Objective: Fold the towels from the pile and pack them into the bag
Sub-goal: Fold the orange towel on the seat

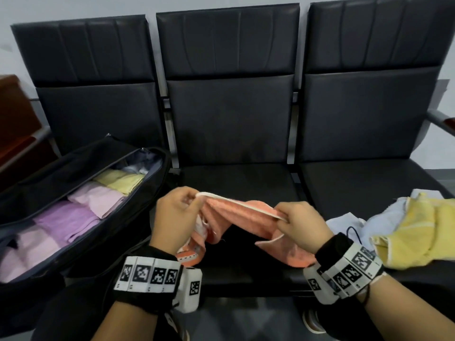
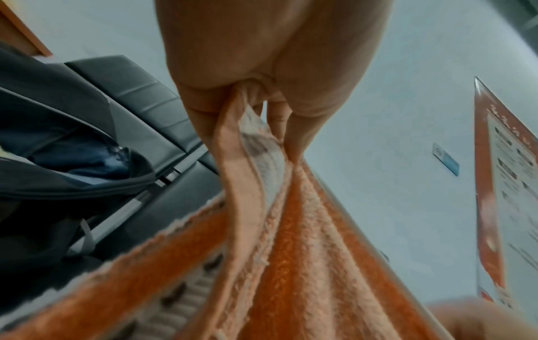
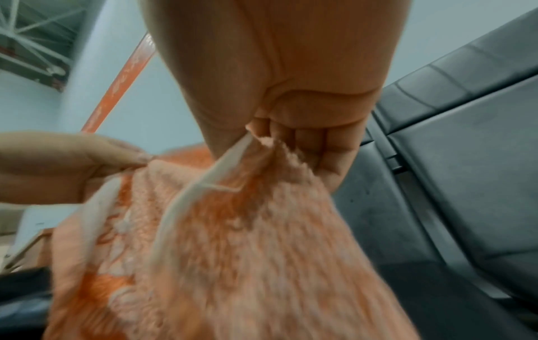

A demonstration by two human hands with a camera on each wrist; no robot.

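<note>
An orange towel [image 1: 242, 219] with a white edge hangs in the air over the middle black seat, stretched between both hands. My left hand [image 1: 178, 217] pinches its left top corner; my right hand [image 1: 301, 226] pinches the right end of the white edge. In the left wrist view the orange towel [image 2: 291, 264] runs down from my pinching fingers [image 2: 256, 101]. In the right wrist view the towel [image 3: 232, 241] drops from my curled fingers [image 3: 305, 140]. The open black bag [image 1: 138, 212] stands on the left seat with folded purple, pink and yellow towels [image 1: 98, 198] in a row inside.
On the right seat lies the pile: a yellow towel [image 1: 418, 230] over white and pale blue ones [image 1: 347, 223]. The three black seats [image 1: 231, 129] form a row against a pale wall. A brown wooden piece [image 1: 17, 124] stands at the far left.
</note>
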